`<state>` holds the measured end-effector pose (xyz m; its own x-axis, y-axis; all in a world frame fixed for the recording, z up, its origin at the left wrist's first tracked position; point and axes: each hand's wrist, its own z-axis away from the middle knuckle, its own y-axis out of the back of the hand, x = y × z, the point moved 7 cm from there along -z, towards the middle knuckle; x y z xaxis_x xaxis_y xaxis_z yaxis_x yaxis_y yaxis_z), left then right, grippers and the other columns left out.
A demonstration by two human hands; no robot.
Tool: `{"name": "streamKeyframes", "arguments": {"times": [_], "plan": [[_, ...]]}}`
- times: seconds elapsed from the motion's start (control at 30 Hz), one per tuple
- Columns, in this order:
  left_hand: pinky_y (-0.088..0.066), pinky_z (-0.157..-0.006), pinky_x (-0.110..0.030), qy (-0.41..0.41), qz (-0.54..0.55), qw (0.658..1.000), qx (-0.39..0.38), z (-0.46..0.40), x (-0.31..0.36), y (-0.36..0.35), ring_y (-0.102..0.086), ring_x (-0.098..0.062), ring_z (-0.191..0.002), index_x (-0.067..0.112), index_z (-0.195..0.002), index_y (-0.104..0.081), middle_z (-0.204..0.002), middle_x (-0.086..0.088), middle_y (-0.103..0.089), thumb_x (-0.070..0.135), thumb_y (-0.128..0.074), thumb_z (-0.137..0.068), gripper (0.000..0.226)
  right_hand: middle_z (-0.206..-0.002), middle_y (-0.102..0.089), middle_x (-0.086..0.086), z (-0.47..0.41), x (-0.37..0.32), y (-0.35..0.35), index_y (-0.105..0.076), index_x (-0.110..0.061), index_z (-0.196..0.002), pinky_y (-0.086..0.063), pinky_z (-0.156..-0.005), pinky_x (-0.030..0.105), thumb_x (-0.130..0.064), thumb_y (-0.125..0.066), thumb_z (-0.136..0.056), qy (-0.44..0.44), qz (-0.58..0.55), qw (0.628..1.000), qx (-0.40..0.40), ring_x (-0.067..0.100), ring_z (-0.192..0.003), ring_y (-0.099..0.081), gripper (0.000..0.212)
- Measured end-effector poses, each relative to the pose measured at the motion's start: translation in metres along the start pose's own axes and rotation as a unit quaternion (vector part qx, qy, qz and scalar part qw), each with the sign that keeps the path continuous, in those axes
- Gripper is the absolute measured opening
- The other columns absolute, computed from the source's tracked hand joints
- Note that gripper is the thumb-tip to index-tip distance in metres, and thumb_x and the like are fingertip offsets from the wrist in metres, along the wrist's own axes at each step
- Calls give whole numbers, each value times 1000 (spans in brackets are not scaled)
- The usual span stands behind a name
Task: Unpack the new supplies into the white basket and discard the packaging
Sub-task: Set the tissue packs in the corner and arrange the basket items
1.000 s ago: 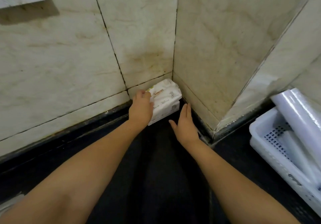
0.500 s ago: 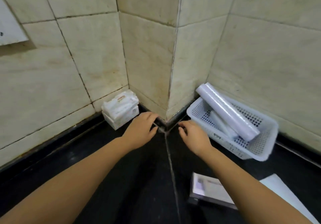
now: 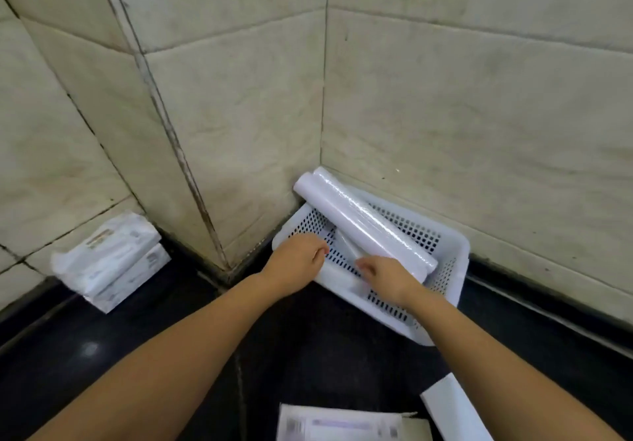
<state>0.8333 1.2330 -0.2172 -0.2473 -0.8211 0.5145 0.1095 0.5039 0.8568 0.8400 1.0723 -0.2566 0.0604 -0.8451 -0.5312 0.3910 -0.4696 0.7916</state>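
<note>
The white perforated basket [image 3: 448, 252] sits on the dark floor in a wall corner. A long plastic-wrapped white roll [image 3: 363, 225] lies slantwise across it, its far end sticking over the rim against the wall. A shorter roll [image 3: 346, 247] lies under it. My left hand [image 3: 296, 264] curls over the basket's near left rim. My right hand [image 3: 388, 278] reaches over the near wall with bent fingers, by the rolls; what it holds is hidden. Two stacked tissue packs [image 3: 109, 259] stand against the wall at the left.
A flat box with a printed label [image 3: 342, 423] lies on the floor at the bottom edge, and a white flat piece [image 3: 455, 410] lies beside it on the right. A tiled wall corner [image 3: 212, 235] juts out between the tissue packs and the basket.
My left hand let go of the tissue packs, which stay by the wall. The view swung right, and both hands moved from the jutting corner to the basket's near rim.
</note>
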Motion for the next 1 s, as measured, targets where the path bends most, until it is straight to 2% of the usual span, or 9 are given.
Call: {"name": "streamKeyframes", "arguments": {"times": [0.13,0.27,0.4,0.5,0.63,0.73,0.83,0.93,1.0], "plan": [[-50,-83,-45,36,-9,999,-32,-33,-8,-22,-60,-24,-89,7,-92,-67,-97,-11,-67,16,-44,-92,25,-103,-66,19,-27,-4,-24,-60,-1,-104,-48,-80,39,-25,-47,-93,9,46,996,-78,34,-96,-62,29],[-50,-87,-37,65,-26,995,-65,-52,-14,-37,-60,-23,-102,12,-111,-66,-117,-5,-65,11,-42,-93,30,-119,-64,13,-37,-1,-35,-54,-5,-125,-51,-91,39,-37,-56,-90,1,102,988,-115,28,-106,-62,48],[-43,-103,-40,-32,-57,987,-149,-68,2,-59,-51,-24,-122,19,-132,-52,-139,-6,-53,0,-41,-90,47,-111,-61,13,-31,4,-41,-53,-1,-123,-48,-85,32,-33,-55,-91,-2,36,988,-149,27,-104,-60,45],[-31,-114,-39,-123,-177,951,-219,-73,4,-78,-29,-21,-140,22,-147,-25,-155,-3,-28,-2,-44,-89,65,-98,-57,9,-25,8,-37,-58,-6,-109,-39,-71,28,-30,-56,-90,7,-3,987,-162,20,-88,-53,30],[-6,-119,-39,-168,-310,901,-254,-83,-4,-91,-7,-25,-147,16,-149,-6,-160,-7,-9,10,-45,-92,70,-116,-62,10,-15,14,-29,-54,-9,-122,-46,-78,31,-28,-51,-91,12,14,984,-177,22,-96,-58,37],[-12,-118,-42,-173,-364,869,-286,-94,4,-105,-17,-30,-144,13,-149,-12,-158,-10,-17,15,-53,-90,71,-118,-61,10,-7,23,-25,-51,-7,-124,-48,-82,34,-24,-47,-92,8,44,980,-196,23,-99,-59,37],[-17,-117,-44,-172,-356,876,-276,-101,14,-112,-21,-32,-142,14,-148,-13,-157,-12,-17,16,-55,-90,71,-106,-60,6,2,34,-14,-52,-11,-117,-46,-73,29,-23,-47,-92,7,63,975,-213,22,-96,-58,29],[-19,-115,-48,-214,-363,870,-256,-98,21,-110,-22,-34,-141,19,-149,-12,-157,-12,-18,19,-50,-92,68,-118,-57,3,9,40,6,-52,-14,-122,-48,-92,36,-23,-50,-92,12,48,975,-218,23,-108,-56,31],[-22,-114,-50,-200,-351,866,-294,-92,14,-106,-22,-33,-141,25,-148,-15,-156,-11,-20,22,-51,-92,68,-121,-56,-1,12,42,21,-53,-21,-123,-48,-92,32,-21,-51,-92,23,29,975,-221,18,-108,-56,31]]}}
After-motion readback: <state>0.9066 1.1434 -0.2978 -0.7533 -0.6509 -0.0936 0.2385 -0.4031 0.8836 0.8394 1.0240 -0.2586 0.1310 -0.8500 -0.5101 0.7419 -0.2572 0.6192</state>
